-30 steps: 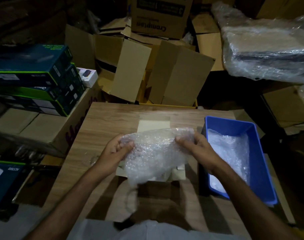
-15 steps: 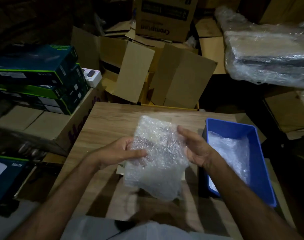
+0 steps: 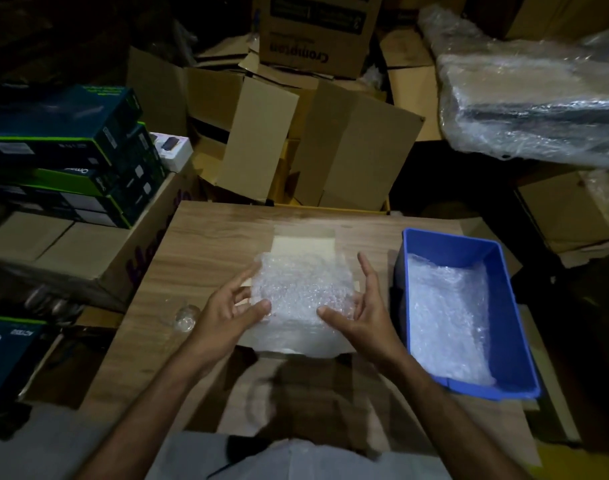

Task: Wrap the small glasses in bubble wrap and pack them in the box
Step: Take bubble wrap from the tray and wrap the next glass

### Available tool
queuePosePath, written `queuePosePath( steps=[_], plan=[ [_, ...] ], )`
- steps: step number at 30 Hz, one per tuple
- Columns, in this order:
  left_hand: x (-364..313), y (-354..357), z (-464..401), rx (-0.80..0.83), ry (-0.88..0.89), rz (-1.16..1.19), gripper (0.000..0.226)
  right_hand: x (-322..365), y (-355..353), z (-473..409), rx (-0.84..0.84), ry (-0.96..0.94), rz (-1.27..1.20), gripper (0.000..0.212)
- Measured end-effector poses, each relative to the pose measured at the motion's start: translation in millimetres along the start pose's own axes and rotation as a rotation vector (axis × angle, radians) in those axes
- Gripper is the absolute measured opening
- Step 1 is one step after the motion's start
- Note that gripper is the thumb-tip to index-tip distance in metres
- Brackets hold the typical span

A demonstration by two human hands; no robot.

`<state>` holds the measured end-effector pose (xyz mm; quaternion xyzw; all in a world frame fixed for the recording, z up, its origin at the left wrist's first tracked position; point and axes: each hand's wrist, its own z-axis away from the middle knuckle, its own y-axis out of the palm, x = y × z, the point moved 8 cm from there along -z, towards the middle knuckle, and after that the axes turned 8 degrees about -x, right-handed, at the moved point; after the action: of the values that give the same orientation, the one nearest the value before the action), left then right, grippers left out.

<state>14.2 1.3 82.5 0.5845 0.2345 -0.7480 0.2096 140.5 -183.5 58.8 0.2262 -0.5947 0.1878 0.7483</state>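
A sheet of bubble wrap [image 3: 301, 289] lies spread over a small open cardboard box [image 3: 304, 244] in the middle of the wooden table [image 3: 206, 237]. My left hand [image 3: 225, 311] is at the sheet's left edge, thumb on the wrap and fingers spread. At the right edge my right hand [image 3: 360, 315] has its fingers straight and its thumb touching the wrap. A small clear glass [image 3: 186, 318] stands on the table just left of my left hand. The inside of the box is hidden by the sheet.
A blue plastic bin [image 3: 503, 271] holding more bubble wrap [image 3: 446, 323] sits at the table's right side. Stacked dark product boxes [image 3: 64, 154] stand to the left, brown cartons [image 3: 330, 143] behind the table, and a plastic-wrapped bundle [image 3: 531, 109] at the back right.
The bubble wrap was held up in both hands, turned, and now lies flat over the box. Both hands have loosened their grip and spread at its edges.
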Motion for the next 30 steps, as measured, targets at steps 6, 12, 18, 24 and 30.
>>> queuePosePath(
  steps=[6,12,18,24,30],
  plan=[
    [3,-2,-1,0.102,0.021,-0.351,0.075,9,5,-1,0.101,-0.065,0.491,0.077],
    [-12,-6,-3,0.056,0.304,-0.701,0.009,23,4,-10,0.147,-0.254,0.760,0.008],
    [4,7,7,0.041,-0.070,-0.027,0.020,4,-3,-13,0.020,0.164,0.106,0.037],
    [32,1,13,-0.026,-0.197,0.115,0.028,-9,2,-8,0.140,0.259,0.037,0.054],
    [19,-5,11,0.066,-0.182,0.087,0.033,-5,8,-15,0.188,0.233,0.007,0.045]
  ],
)
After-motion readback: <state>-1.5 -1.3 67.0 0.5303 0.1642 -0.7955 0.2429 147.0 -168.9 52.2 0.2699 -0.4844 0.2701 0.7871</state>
